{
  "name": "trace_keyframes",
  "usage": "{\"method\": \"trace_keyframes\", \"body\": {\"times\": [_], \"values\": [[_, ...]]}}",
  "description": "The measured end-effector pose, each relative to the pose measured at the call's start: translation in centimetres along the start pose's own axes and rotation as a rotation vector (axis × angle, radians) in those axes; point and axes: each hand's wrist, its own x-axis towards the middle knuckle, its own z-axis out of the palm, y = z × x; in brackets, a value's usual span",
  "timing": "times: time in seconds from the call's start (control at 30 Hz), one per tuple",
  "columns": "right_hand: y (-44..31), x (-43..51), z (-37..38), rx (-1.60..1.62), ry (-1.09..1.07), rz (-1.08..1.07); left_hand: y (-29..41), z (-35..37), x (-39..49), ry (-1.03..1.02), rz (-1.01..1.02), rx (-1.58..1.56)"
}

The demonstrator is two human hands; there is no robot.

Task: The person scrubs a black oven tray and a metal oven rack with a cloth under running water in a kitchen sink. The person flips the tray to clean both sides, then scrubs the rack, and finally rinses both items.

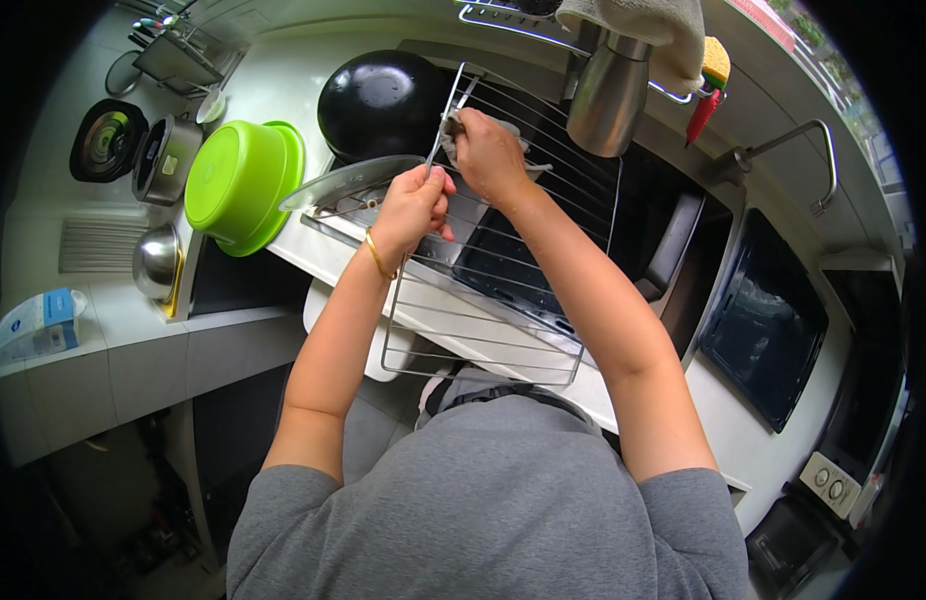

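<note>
A metal wire rack (500, 300) is held up over the sink area. My left hand (416, 208), with a gold-coloured bracelet at the wrist, is closed on the rack's left side rail. Higher on that same rail, my right hand (491, 154) presses a greyish cloth (449, 135) around the metal; part of the cloth shows beyond the fingers. Below the rack lies a dark baking tray (508, 259), seen between the wires. Beside my left hand a clear lid (343, 180) leans at a tilt. An upturned black wok or pan (384, 105) sits just left of the rack's top.
A lime-green plastic basin (238, 184) lies on its side at the left. At the right are a metal faucet (827, 169) and a second dark tray (767, 322) on the counter. A steel vessel (609, 97) hangs above, near a yellow sponge (716, 60).
</note>
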Motion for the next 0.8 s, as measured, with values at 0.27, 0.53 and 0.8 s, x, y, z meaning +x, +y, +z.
{"method": "trace_keyframes", "body": {"times": [0.27, 0.53, 0.8], "values": [[3.1, -0.5, -0.8, 0.151, -0.029, -0.132, -0.7, -0.3, 0.2, -0.011, 0.067, -0.071], [10.2, -5.2, -3.7, 0.066, -0.024, -0.023, -0.2, -1.3, 0.1, 0.022, 0.09, -0.081], [14.2, -9.7, -5.2, -0.03, 0.121, 0.146, -0.1, -1.3, 0.4, 0.0, 0.046, -0.064]]}}
